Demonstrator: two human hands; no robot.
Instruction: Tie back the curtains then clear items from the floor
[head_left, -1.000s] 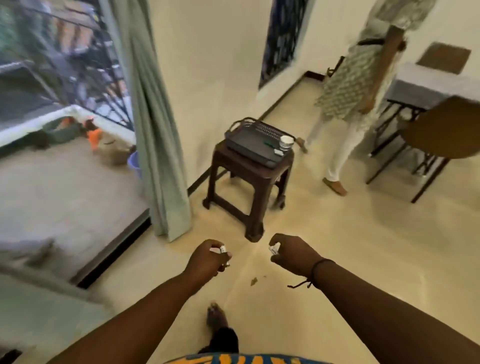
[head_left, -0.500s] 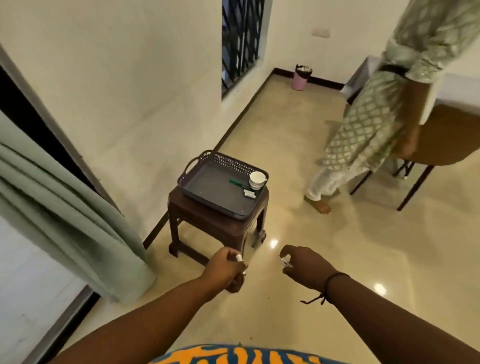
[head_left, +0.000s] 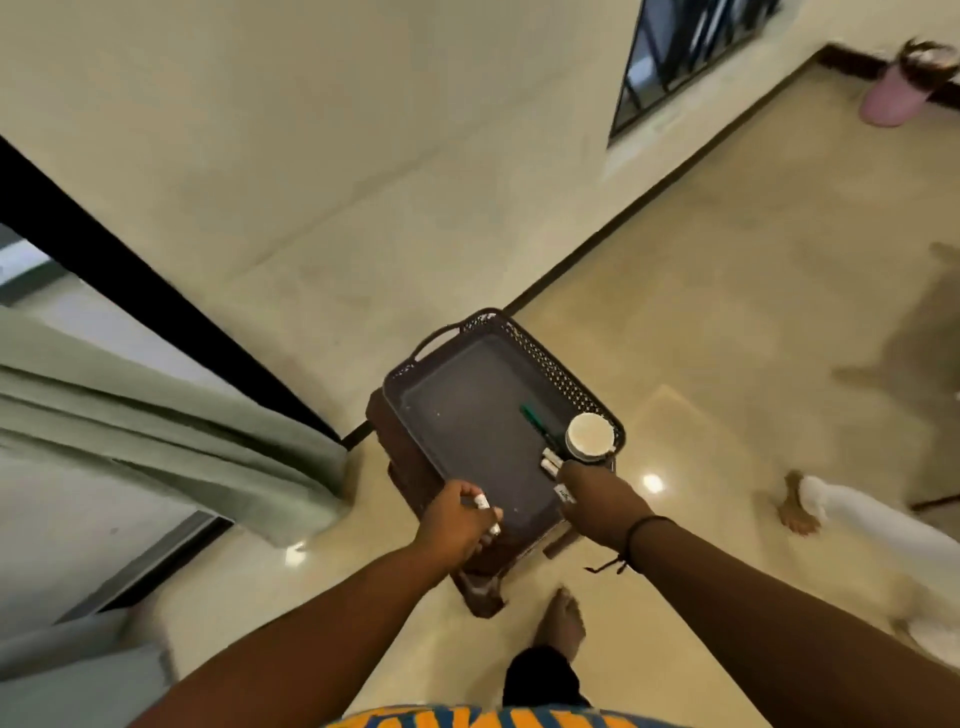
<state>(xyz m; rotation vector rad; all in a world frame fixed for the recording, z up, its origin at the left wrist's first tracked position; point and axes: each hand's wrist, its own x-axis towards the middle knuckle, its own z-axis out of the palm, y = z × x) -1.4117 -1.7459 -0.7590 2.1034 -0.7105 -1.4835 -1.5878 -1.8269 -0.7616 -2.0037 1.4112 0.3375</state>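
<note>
Dark tray (head_left: 457, 415) on a brown stool (head_left: 400, 467); white cup (head_left: 588, 435), green pen (head_left: 535, 419) and small white pieces (head_left: 550, 462) in the tray's near right corner. Green curtain (head_left: 171, 431) left of tray, pink bin (head_left: 891, 96) far beyond it. Left hand (head_left: 457, 525) over the tray's near edge, fingers curled round small white items (head_left: 483, 501). Right hand (head_left: 597, 501) just beside the cup, fingers pinching a small white item (head_left: 563, 492). Both arms extended forward.

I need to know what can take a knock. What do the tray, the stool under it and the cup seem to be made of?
The tray looks like moulded plastic, matte dark grey: its rim is a perforated lattice with moulded-in handles. The stool seems to be glossy brown plastic, judging by its rounded moulded legs, though wood cannot be ruled out. The cup is white and thin-rimmed, probably paper or plastic; blur leaves it open.
</note>
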